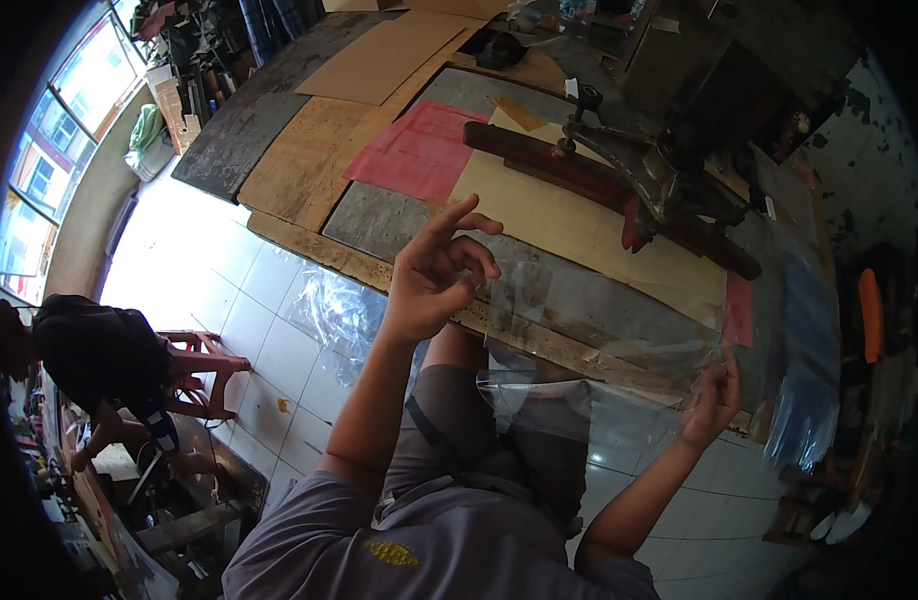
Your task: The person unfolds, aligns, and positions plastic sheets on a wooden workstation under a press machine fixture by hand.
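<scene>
The right hand (714,398) pinches the clear film (544,395); the left hand (441,268) half curls (grip uncertain). Slack film could snag on the tabletop (364,225) edge.

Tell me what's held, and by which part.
Clear film, by its right end, in the right hand; whether the left hand grips it too, I cannot tell.

Clear thin plastic film (539,397) between left hand (437,275) and right hand (714,402). Ahead of left hand: flat pink rectangular sheet (409,150). Ahead-right of that hand: long cream rectangular sheet (569,228), long dark bar (529,156) crossing over it. Right of right hand: clear plastic sheets (809,370). Left of left hand: red plastic stool (214,378) on white tiled floor (224,300).
</scene>
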Demonstrator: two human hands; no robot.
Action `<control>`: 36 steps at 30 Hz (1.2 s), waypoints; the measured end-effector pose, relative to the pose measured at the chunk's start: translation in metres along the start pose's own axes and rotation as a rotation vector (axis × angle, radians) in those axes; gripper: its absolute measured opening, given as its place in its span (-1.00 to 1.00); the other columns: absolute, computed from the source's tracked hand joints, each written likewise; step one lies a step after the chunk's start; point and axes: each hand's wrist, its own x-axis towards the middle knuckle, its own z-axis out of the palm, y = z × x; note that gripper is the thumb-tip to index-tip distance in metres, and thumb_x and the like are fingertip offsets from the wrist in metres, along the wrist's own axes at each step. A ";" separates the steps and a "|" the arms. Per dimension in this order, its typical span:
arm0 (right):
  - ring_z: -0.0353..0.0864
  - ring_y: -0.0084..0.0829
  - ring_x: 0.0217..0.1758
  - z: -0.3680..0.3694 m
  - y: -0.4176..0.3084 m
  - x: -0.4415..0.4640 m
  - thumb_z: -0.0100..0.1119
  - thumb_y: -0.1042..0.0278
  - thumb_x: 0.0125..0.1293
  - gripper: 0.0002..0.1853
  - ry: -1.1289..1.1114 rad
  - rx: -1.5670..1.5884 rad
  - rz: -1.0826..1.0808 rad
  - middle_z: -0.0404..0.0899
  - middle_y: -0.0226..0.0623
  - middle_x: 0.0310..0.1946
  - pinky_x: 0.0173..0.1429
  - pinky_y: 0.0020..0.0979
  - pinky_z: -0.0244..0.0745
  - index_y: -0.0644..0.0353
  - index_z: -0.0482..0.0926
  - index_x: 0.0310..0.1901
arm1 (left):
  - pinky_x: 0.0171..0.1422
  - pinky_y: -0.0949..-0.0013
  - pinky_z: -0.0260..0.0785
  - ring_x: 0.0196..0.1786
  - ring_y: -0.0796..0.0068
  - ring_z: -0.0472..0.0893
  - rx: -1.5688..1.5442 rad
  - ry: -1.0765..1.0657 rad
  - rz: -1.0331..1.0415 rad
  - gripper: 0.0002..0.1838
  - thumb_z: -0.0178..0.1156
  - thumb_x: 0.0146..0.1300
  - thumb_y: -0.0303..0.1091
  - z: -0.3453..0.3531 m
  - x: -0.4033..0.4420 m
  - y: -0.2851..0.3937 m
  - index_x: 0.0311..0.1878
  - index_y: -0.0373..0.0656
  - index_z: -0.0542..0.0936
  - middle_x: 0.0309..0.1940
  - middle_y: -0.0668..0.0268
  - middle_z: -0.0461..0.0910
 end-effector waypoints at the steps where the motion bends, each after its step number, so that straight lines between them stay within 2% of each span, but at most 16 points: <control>1: 0.36 -0.72 -0.34 0.000 0.000 0.000 0.23 0.43 0.33 -0.45 -0.001 -0.004 0.002 0.43 -0.52 -0.36 -0.22 -0.66 0.23 0.48 0.52 0.33 | -0.04 0.44 0.54 -0.09 0.43 0.66 -0.002 0.001 -0.001 -0.13 0.08 0.13 -0.76 0.000 0.000 0.000 0.60 -0.31 0.21 0.26 0.03 0.48; 17: 0.34 -0.74 -0.38 0.002 -0.003 0.000 0.23 0.44 0.32 -0.46 0.006 -0.001 -0.007 0.44 -0.52 -0.37 -0.31 -0.67 0.19 0.44 0.54 0.32 | -0.06 0.46 0.53 -0.10 0.44 0.67 -0.009 0.024 -0.037 -0.11 0.05 0.10 -0.75 0.002 0.000 0.002 0.61 -0.29 0.20 0.26 0.03 0.49; 20: 0.34 -0.74 -0.38 0.001 -0.002 0.000 0.23 0.44 0.32 -0.46 0.006 -0.001 -0.015 0.45 -0.52 -0.37 -0.32 -0.67 0.18 0.44 0.54 0.32 | -0.07 0.48 0.50 -0.03 0.37 0.71 -0.019 0.023 -0.029 -0.07 0.04 0.01 -0.73 0.001 -0.001 0.000 0.60 -0.32 0.23 0.27 0.03 0.50; 23: 0.34 -0.74 -0.38 0.002 -0.002 0.000 0.22 0.45 0.32 -0.47 0.011 0.004 -0.008 0.45 -0.51 -0.37 -0.32 -0.67 0.18 0.44 0.54 0.32 | -0.06 0.46 0.53 -0.10 0.44 0.67 -0.030 0.009 -0.012 -0.12 0.09 0.12 -0.75 0.002 0.000 0.001 0.60 -0.30 0.21 0.25 0.02 0.49; 36: 0.32 -0.76 -0.40 0.004 -0.004 0.001 0.21 0.47 0.32 -0.48 0.000 0.003 -0.016 0.42 -0.55 -0.38 -0.34 -0.68 0.15 0.46 0.55 0.31 | -0.06 0.47 0.51 -0.08 0.44 0.65 -0.013 -0.001 -0.006 -0.10 0.02 0.06 -0.69 0.001 0.000 0.001 0.61 -0.30 0.20 0.27 0.01 0.48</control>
